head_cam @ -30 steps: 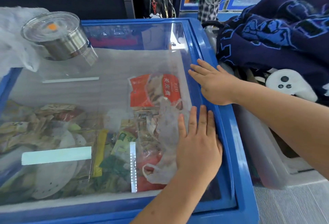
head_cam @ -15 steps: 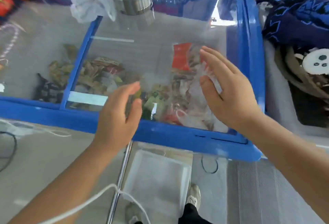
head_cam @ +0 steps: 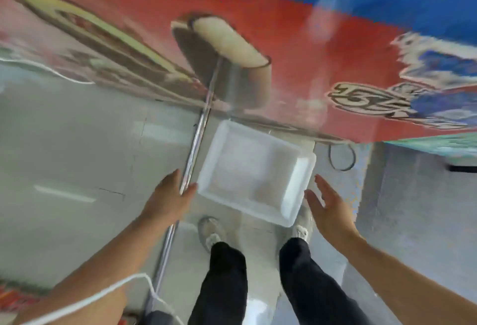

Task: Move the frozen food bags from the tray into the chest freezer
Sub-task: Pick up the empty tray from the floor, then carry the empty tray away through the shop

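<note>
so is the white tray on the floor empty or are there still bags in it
Empty: the white tray shows only its bare white bottom, no bags. The left hand and right hand are open on either side of it, holding nothing.

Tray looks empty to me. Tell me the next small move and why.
Probably close both hands on the white tray's short ends and lift it: the left hand and right hand are open either side, and no bags show inside.

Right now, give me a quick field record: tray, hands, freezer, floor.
tray: white tray, nothing in it, on the floor by the feet
left hand: open, at the tray's left edge, holding nothing
right hand: open, just right of the tray, holding nothing
freezer: only its printed red front shows, blurred
floor: grey
</note>
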Available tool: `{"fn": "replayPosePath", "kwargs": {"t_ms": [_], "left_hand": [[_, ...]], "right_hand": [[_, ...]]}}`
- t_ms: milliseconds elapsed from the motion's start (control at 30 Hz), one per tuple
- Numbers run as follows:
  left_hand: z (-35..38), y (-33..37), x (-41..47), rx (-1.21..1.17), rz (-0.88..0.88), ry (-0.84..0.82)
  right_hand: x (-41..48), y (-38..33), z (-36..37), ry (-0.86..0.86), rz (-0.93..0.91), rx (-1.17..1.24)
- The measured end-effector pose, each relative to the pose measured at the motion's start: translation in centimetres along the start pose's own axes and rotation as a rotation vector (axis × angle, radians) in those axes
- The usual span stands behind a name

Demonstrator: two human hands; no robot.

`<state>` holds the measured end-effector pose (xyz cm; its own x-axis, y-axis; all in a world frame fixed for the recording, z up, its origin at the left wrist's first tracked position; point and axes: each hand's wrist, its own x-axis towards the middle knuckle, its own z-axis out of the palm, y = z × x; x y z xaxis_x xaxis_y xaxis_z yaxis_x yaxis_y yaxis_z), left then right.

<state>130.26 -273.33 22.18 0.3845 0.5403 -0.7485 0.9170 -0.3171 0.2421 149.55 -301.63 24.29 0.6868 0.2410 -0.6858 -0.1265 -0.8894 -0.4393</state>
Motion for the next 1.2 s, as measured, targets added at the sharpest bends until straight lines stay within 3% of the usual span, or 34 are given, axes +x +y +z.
{"fn": "replayPosePath", "kwargs": {"t_ms": [133,333,567,700,933,1200], "left_hand": [[6.2,-2.6,8.0,-0.024,-0.113,-0.062],[13.2,-3.5,20.2,-0.008,0.009,0.046],[20.2,-5.0,28.5,-0.074,0.004,0.04],[21.3,-6.3,29.2,-0.129,-0.042,0.165],[14.6,-11.5,20.1,-0.327,-0.139,0.165],[0.7,-21.9,-0.9,-0.849,-0.449,0.287]], "right_hand": [[9.2,6.0,5.7,0.026,0.37,-0.003],[19.2,13.7,12.8,0.09,0.588,0.069],[24.4,20.7,17.5,0.15,0.547,0.271],[25.1,21.6,17.6,0.145,0.486,0.371],[19.9,14.9,14.9,0.048,0.305,0.262],[10.0,-6.5,13.5,-0.134,-0.073,-0.14]]}}
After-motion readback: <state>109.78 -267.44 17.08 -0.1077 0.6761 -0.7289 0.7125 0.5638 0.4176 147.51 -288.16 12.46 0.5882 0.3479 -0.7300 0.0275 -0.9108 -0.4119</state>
